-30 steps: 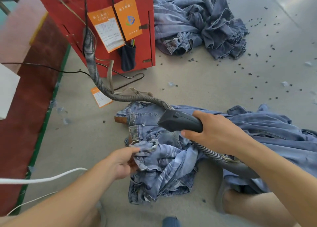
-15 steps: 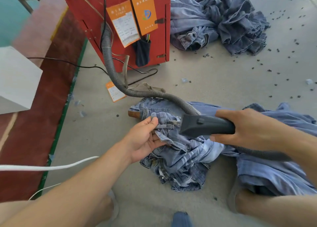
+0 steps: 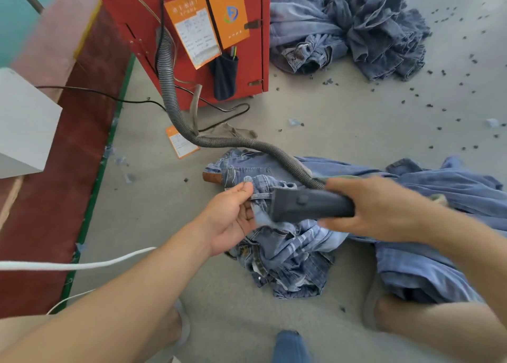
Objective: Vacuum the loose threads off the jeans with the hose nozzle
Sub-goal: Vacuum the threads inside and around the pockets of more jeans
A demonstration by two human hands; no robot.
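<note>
Both hands closer vs. prev.

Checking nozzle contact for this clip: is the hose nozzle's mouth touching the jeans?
Touching. The head view shows the hose nozzle mouth pressed against the jeans fold the left hand pinches.

Two bare hands, left at 8 o'clock, right at 4; one dark plastic hose nozzle; one grey ribbed hose; two orange paper cards on one red metal cabinet at 12; a third orange card on the floor; two heaps of blue denim jeans
</note>
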